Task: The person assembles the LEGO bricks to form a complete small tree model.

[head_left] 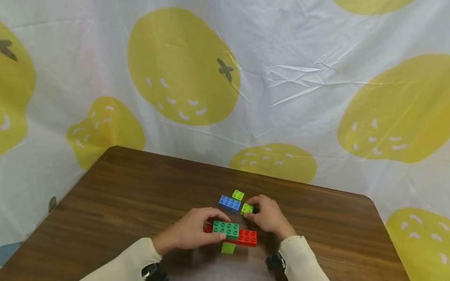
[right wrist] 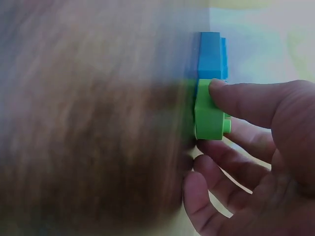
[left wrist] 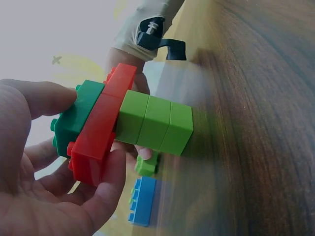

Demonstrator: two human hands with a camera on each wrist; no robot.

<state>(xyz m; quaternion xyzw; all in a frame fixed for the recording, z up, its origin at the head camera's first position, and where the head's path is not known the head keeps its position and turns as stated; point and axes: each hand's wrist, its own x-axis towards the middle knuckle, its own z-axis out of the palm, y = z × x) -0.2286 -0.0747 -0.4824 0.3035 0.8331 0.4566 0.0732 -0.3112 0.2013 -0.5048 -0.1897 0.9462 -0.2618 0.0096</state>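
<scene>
My left hand (head_left: 192,228) grips a joined build of toy bricks, thumb on the front and fingers behind. Its top is a dark green brick (head_left: 225,229), set over a row of red bricks (head_left: 248,237). Beneath the red hangs a stack of three lime bricks (left wrist: 156,121), pointing down toward the table. Farther forward, my right hand (head_left: 269,215) pinches a small lime brick (right wrist: 209,115) between thumb and fingers, low at the tabletop. Just left of that brick lies a blue brick (head_left: 228,202), studs up.
Another small lime brick (head_left: 238,195) sits directly behind the blue one. The brown wooden table (head_left: 151,183) has rounded far corners. A white cloth (head_left: 285,72) printed with yellow fruit hangs behind it. Both wrists carry dark strapped cameras (head_left: 155,274).
</scene>
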